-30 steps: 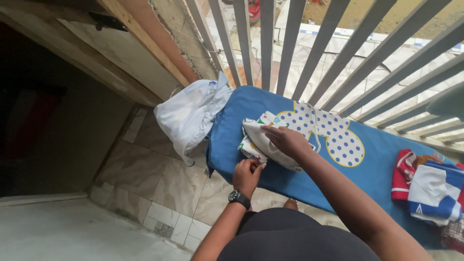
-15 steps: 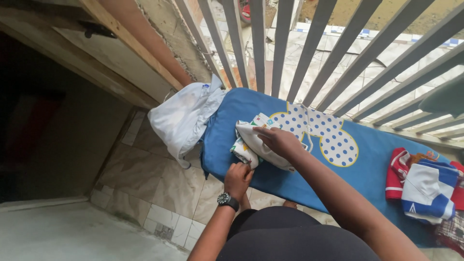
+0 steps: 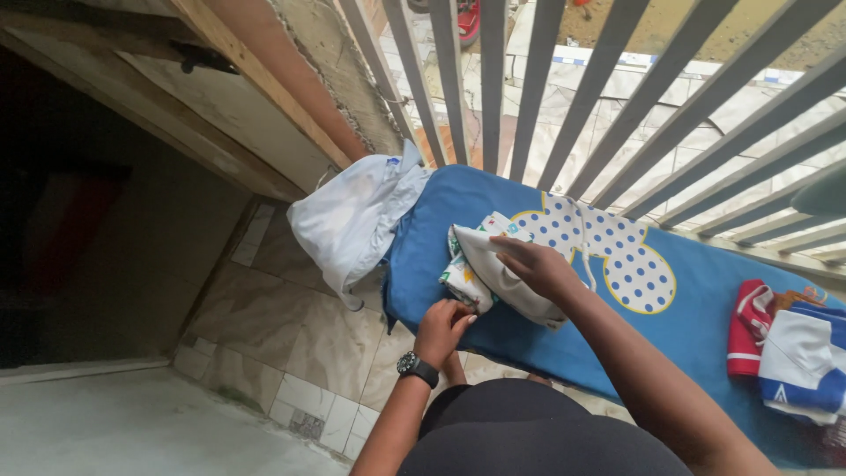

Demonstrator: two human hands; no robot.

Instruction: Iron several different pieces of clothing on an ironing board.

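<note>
Folding a small printed garment (image 3: 493,278) at the near edge of the blue padded surface (image 3: 687,308).
Barely changed from a second ago: right hand (image 3: 539,267) pressing flat on top, fingers spread; left hand (image 3: 443,326), at 7 o'clock, pinched on the hem; white cloth (image 3: 357,216) draped at 10 o'clock.

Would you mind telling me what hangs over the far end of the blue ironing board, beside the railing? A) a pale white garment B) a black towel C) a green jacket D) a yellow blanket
A: a pale white garment droops off the end of the blue ironing board, next to the railing.
</note>
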